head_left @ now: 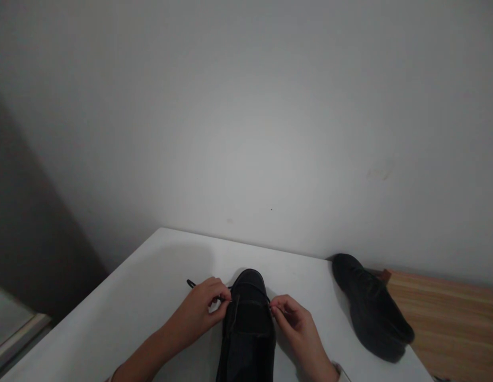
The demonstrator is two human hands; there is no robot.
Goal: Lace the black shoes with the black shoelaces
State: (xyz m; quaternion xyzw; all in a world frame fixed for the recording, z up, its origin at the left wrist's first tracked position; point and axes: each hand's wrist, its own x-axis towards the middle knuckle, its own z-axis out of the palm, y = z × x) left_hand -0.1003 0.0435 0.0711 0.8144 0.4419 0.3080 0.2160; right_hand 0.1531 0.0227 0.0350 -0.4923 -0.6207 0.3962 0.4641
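Shoe (246, 334) heel below frame edge

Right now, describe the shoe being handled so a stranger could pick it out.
On the white table against the grey wall, find the dark shoe at the near edge, toe pointing at the wall. Unlike the other dark shoe lying untouched to the right, it sits between the left hand and right hand, which pinch its laces.
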